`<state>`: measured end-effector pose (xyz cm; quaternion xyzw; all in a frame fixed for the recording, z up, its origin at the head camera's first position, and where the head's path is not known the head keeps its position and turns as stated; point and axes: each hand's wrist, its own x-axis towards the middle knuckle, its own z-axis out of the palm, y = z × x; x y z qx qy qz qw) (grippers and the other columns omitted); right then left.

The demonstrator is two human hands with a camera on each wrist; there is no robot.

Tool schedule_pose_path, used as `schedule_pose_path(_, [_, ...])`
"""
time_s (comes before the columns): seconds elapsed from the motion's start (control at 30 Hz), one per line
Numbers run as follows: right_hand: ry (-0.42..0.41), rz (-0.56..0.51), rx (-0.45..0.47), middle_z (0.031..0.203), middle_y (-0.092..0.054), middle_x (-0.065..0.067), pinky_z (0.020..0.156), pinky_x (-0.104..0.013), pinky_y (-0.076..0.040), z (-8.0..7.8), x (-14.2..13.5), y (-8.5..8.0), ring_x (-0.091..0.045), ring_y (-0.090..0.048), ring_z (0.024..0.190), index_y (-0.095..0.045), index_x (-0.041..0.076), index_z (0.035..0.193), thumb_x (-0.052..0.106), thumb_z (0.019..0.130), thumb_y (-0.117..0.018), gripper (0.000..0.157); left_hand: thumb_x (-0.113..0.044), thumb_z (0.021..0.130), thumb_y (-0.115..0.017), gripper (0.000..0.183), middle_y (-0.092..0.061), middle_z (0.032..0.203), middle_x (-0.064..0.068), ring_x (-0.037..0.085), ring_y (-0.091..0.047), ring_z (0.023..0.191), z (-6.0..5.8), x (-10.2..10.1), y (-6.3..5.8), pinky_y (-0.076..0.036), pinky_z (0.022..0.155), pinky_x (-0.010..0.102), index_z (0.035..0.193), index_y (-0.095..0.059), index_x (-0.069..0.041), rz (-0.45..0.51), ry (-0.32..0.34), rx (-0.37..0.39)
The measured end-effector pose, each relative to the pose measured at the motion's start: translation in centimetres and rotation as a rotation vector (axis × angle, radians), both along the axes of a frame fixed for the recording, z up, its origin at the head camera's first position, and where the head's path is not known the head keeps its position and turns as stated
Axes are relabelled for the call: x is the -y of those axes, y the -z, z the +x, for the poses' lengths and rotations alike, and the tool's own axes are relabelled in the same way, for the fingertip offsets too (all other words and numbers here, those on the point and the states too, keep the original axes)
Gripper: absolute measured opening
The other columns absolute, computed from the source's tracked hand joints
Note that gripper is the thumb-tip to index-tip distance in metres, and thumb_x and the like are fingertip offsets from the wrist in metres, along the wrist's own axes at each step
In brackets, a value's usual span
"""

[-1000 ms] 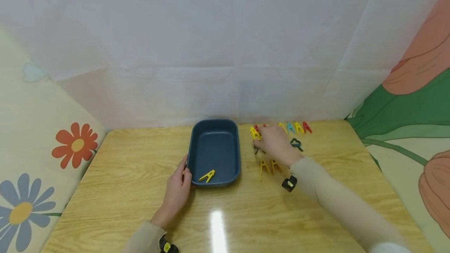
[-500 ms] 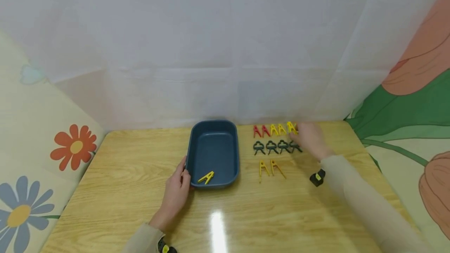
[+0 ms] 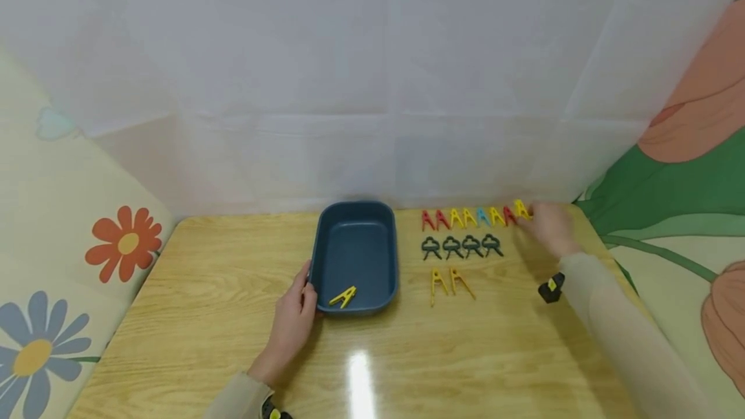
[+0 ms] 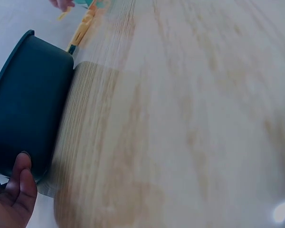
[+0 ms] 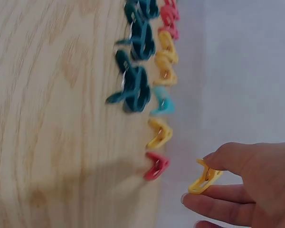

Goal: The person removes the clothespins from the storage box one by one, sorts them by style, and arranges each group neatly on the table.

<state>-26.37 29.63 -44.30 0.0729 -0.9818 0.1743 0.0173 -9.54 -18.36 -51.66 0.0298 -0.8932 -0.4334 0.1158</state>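
My right hand (image 3: 550, 230) pinches a yellow clothespin (image 5: 207, 178) between thumb and fingers, at the right end of a row of clothespins along the table's back edge. Closest to it in that row is a red clothespin (image 5: 156, 166), then a yellow one (image 5: 159, 133) and a light blue one (image 5: 163, 100). My left hand (image 3: 291, 322) holds the front left corner of a dark blue plastic basin (image 3: 397, 257). Another yellow clothespin (image 3: 343, 297) lies inside the basin, near its front wall. The left hand's far fingers are partly hidden.
Dark green cloud-shaped clips (image 3: 471, 246) form a second row in front of the clothespins. Nearer still lie two longer yellow clips (image 3: 439, 283). A white sheet (image 3: 279, 83) hangs behind the wooden table (image 3: 221, 264).
My right hand has moved right along the back row with the yellow clothespin, from the row's left part past its red right end. The left hand and basin have stayed put.
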Motion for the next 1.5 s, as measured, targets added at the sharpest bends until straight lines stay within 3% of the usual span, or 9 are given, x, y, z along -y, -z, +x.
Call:
schedule_pose_path(0.1, [0.021, -0.017, 0.012, 0.066, -0.048, -0.004, 0.055, -0.036, -0.034, -0.4, -0.8, 0.7, -0.021, -0.043, 0.062, -0.054, 0.004, 0.073, 0.021, 0.097, -0.07, 0.033, -0.013, 0.11, -0.041, 0.049, -0.056, 0.075, 0.005, 0.011, -0.058, 0.066, 0.0, 0.0, 0.0, -0.051, 0.064, 0.027, 0.159, -0.041, -0.004, 0.007, 0.007, 0.003])
schedule_pose_path(0.2, [0.039, -0.022, 0.043, 0.072, -0.058, -0.013, 0.058, -0.042, -0.042, -0.8, -1.4, 1.3, -0.028, -0.052, 0.067, -0.061, -0.003, 0.08, 0.022, 0.098, -0.069, 0.032, -0.013, 0.11, -0.041, 0.05, -0.055, 0.074, 0.004, 0.012, -0.058, 0.067, 0.1, 0.0, -0.1, -0.051, 0.065, 0.027, 0.159, -0.04, -0.004, 0.014, 0.016, 0.006])
schedule_pose_path(0.3, [0.047, -0.019, 0.08, 0.097, -0.069, -0.028, 0.073, -0.053, -0.051, -1.1, -1.8, 1.6, -0.042, -0.064, 0.087, -0.067, -0.012, 0.1, 0.022, 0.099, -0.067, 0.034, -0.012, 0.11, -0.041, 0.049, -0.057, 0.077, 0.004, 0.012, -0.059, 0.068, 0.1, 0.0, 0.0, -0.052, 0.065, 0.027, 0.159, -0.04, -0.003, 0.014, 0.015, 0.006])
schedule_pose_path(0.4, [0.053, -0.021, 0.131, 0.119, -0.066, -0.035, 0.086, -0.061, -0.052, -1.4, -1.9, 1.8, -0.051, -0.063, 0.107, -0.065, -0.015, 0.118, 0.023, 0.1, -0.063, 0.042, -0.012, 0.11, -0.041, 0.05, -0.057, 0.078, 0.005, 0.012, -0.059, 0.068, 0.2, 0.1, 0.1, -0.052, 0.066, 0.027, 0.159, -0.04, -0.003, 0.011, 0.012, 0.008])
schedule_pose_path(0.47, [0.062, -0.023, 0.153, 0.125, -0.063, -0.036, 0.091, -0.062, -0.05, -1.7, -2.0, 2.1, -0.053, -0.061, 0.112, -0.063, -0.015, 0.123, 0.024, 0.101, -0.061, 0.045, -0.012, 0.11, -0.041, 0.05, -0.058, 0.079, 0.005, 0.012, -0.058, 0.068, 0.2, 0.1, 0.1, -0.052, 0.066, 0.027, 0.159, -0.04, -0.003, 0.011, 0.011, 0.007])
schedule_pose_path(0.9, [0.142, -0.006, 0.179, 0.124, -0.064, -0.035, 0.089, -0.06, -0.05, -2.3, -2.1, 3.3, -0.052, -0.061, 0.111, -0.063, -0.015, 0.121, 0.025, 0.103, -0.06, 0.044, -0.013, 0.11, -0.042, 0.049, -0.055, 0.076, 0.003, 0.011, -0.055, 0.067, 0.4, -0.1, -0.1, -0.049, 0.067, 0.027, 0.158, -0.042, -0.004, 0.003, 0.005, -0.018])
schedule_pose_path(1.23, [0.133, -0.008, 0.127, 0.1, -0.071, -0.025, 0.072, -0.051, -0.049, -2.3, -2.0, 3.4, -0.036, -0.062, 0.085, -0.071, -0.01, 0.105, 0.025, 0.099, -0.064, 0.037, -0.014, 0.11, -0.041, 0.049, -0.057, 0.078, 0.003, 0.012, -0.056, 0.069, 0.6, 0.0, -0.4, -0.05, 0.067, 0.028, 0.158, -0.042, -0.003, 0.003, 0.006, -0.032])
schedule_pose_path(1.5, [0.132, -0.019, 0.152, 0.116, -0.067, -0.034, 0.082, -0.058, -0.051, -2.1, -2.2, 3.5, -0.051, -0.064, 0.104, -0.066, -0.014, 0.114, 0.027, 0.101, -0.06, 0.043, -0.013, 0.11, -0.041, 0.049, -0.056, 0.076, 0.001, 0.009, -0.055, 0.065, 0.8, 0.0, -0.4, -0.049, 0.064, 0.027, 0.158, -0.042, -0.002, 0.009, 0.004, -0.031])
